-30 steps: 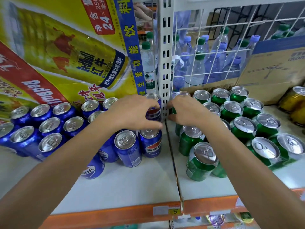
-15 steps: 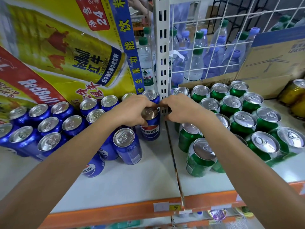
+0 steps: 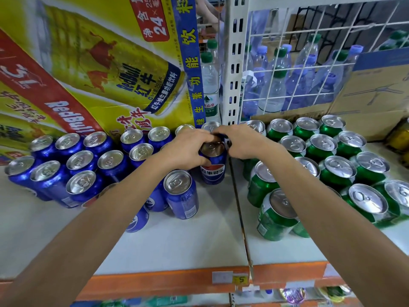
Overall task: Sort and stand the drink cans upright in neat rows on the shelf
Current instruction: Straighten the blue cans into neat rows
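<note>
Blue aluminium under the fingers now: the left hand (image 3: pixel 187 149) is wrapped around the upper wall of one upright Pepsi can (image 3: pixel 213 166), thumb across its front, and this can stands just left of the white slotted upright (image 3: pixel 235 63) at the shelf seam. The right hand (image 3: pixel 245 141) curls in from the other side, fingertips at the can's rim; whether it pinches the rim or only steadies it, I cannot tell. Judging by looks, a sealed can is fairly heavy, stiff, smooth and a bit slick, so the mid-wall grip beats the lid. Room is tight: blue cans (image 3: pixel 88 165) crowd left of the upright, green cans (image 3: pixel 332 165) right of it, open white shelf (image 3: pixel 177 247) forward toward the orange edge (image 3: pixel 155 282).
</note>
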A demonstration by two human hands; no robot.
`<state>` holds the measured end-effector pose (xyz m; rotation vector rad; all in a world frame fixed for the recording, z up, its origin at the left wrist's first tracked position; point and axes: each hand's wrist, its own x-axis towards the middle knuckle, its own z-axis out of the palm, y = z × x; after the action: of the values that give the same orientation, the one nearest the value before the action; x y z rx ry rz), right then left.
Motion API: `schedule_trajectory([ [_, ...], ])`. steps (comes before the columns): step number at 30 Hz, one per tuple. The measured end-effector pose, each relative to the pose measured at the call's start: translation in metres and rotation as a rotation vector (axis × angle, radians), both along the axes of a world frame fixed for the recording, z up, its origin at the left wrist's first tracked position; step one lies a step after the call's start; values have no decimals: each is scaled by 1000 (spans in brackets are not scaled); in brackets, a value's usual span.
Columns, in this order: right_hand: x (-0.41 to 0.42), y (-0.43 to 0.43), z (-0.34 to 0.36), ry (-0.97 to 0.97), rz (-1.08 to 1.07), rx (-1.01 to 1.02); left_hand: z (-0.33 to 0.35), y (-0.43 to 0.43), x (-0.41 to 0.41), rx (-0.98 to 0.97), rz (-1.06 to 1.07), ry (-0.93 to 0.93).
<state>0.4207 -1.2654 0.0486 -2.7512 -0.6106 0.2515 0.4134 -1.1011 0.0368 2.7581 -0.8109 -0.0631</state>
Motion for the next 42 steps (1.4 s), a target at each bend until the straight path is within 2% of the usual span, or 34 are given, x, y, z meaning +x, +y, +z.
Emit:
schedule_trajectory([
  [3, -3, -1, 1, 56, 38, 6, -1, -1, -2, -55, 7, 15],
  [12, -2, 0, -9, 10, 67, 10, -10, -5, -3, -109, 41, -87],
  [26, 0, -1, -17, 58, 36, 75, 4, -6, 7, 16, -13, -50],
  [34, -14, -11, -11, 24, -6, 148, 13, 5, -17, -11, 21, -4],
  [36, -26, -22, -5, 5, -32, 156, 22, 20, -34, 35, 67, 3],
  [40, -48, -37, 1, -42, -13, 129, 31, 43, -67, 425, 11, 184],
  [42, -52, -35, 0, -51, 5, 133, 30, 41, -71, 473, -37, 167],
])
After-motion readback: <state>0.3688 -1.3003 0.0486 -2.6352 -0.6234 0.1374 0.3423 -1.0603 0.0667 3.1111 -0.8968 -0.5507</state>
